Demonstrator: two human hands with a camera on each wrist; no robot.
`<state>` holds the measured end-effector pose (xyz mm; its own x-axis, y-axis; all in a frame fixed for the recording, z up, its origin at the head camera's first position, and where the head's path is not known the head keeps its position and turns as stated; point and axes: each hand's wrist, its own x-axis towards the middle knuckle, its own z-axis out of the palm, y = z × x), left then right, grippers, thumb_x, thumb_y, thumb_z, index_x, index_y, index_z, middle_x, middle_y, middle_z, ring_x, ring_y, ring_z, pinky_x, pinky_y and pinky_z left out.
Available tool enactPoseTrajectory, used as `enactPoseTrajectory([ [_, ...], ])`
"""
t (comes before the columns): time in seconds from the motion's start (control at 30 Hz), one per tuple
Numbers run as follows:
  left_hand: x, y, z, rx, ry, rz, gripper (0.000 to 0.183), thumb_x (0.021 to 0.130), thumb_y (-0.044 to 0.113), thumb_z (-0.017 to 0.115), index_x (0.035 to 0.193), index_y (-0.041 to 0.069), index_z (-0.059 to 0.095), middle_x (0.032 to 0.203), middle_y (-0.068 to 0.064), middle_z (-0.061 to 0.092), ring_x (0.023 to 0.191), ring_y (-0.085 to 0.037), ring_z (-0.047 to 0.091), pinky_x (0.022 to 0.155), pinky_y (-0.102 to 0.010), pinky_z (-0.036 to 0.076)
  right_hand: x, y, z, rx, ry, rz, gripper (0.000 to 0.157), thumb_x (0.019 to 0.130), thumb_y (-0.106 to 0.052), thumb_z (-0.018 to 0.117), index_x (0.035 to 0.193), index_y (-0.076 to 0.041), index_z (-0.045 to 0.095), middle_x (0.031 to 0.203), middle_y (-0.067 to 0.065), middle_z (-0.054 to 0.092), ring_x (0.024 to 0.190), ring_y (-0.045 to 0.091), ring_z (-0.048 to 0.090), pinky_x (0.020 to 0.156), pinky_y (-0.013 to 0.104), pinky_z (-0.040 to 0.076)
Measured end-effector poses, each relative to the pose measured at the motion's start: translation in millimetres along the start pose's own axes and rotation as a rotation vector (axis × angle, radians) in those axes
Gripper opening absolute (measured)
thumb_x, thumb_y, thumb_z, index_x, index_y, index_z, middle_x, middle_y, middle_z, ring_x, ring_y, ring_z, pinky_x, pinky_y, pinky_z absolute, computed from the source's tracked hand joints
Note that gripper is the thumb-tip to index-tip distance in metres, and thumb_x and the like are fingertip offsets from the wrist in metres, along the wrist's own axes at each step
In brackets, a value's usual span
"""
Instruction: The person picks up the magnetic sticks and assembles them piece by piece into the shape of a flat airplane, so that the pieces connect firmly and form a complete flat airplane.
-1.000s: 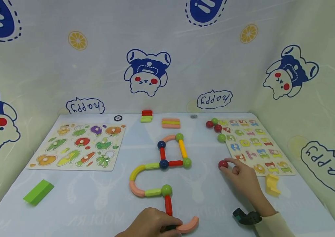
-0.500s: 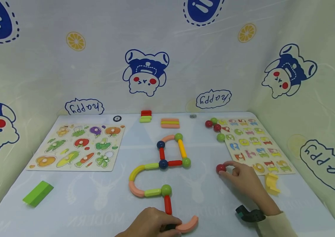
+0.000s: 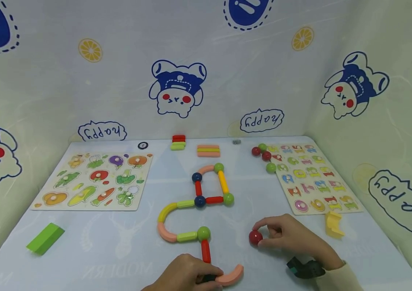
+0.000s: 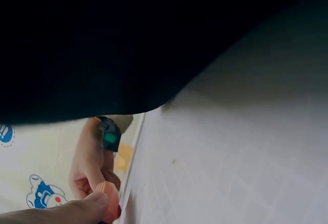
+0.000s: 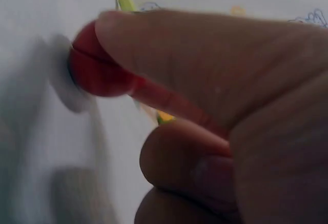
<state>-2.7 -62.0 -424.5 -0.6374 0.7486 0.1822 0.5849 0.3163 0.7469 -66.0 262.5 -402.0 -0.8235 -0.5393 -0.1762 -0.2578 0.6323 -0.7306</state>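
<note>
My left hand [image 3: 187,273] pinches a dark blue ball [image 3: 208,278], mostly hidden by the fingers, at the front of the table. A pink curved magnetic rod [image 3: 232,277] extends right from it; in the left wrist view the thumb lies against this rod [image 4: 109,201]. A red straight rod [image 3: 206,251] runs from a green ball [image 3: 203,233] down to that hand. Between thumb and index finger, my right hand [image 3: 289,236] holds a red ball [image 3: 255,238] low over the table. The right wrist view shows the ball [image 5: 97,65] with a seam.
The joined balls and rods continue as a curve [image 3: 167,213] and a closed loop [image 3: 214,200]. Spare rods [image 3: 208,151] lie at the back, with loose balls [image 3: 266,156] by the right puzzle board [image 3: 309,178]. A vegetable board [image 3: 93,182], green block [image 3: 45,239] and yellow block [image 3: 334,224] lie around.
My right hand has brought the red ball toward the front and left, away from the right puzzle board. The left hand and the joined pieces have stayed in place.
</note>
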Motion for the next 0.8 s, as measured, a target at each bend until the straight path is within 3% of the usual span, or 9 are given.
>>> enactPoseTrajectory([
  [0.17, -1.1, 0.4, 1.2, 0.004, 0.003, -0.001, 0.024, 0.089, 0.034, 0.062, 0.104, 0.019, 0.073, 0.058, 0.023, 0.051, 0.051, 0.015, 0.039, 0.046, -0.010, 0.038, 1, -5, 9.7, 0.093, -0.109, -0.078, 0.028, 0.081, -0.036, 0.072, 0.108, -0.030, 0.067, 0.053, -0.008, 0.036, 0.048, 0.002, 0.036, 0.043, 0.021, 0.031],
  [0.5, -0.4, -0.6, 3.8, 0.006, 0.027, -0.007, 0.023, 0.089, 0.035, 0.063, 0.104, 0.021, 0.073, 0.054, 0.023, 0.045, 0.047, 0.015, 0.036, 0.042, -0.011, 0.035, 5, -12, 25.1, 0.188, -0.237, -0.169, 0.025, 0.084, -0.030, 0.070, 0.108, -0.026, 0.067, 0.054, -0.006, 0.035, 0.047, 0.001, 0.032, 0.041, 0.025, 0.027],
  [0.8, 0.5, -1.6, 3.2, 0.016, 0.045, 0.004, 0.021, 0.090, 0.036, 0.061, 0.102, 0.024, 0.073, 0.055, 0.025, 0.046, 0.048, 0.018, 0.036, 0.043, -0.009, 0.035, 6, -13, 25.6, 0.138, -0.237, -0.222, 0.025, 0.084, -0.030, 0.070, 0.108, -0.027, 0.065, 0.055, -0.011, 0.036, 0.048, -0.001, 0.033, 0.042, 0.021, 0.028],
])
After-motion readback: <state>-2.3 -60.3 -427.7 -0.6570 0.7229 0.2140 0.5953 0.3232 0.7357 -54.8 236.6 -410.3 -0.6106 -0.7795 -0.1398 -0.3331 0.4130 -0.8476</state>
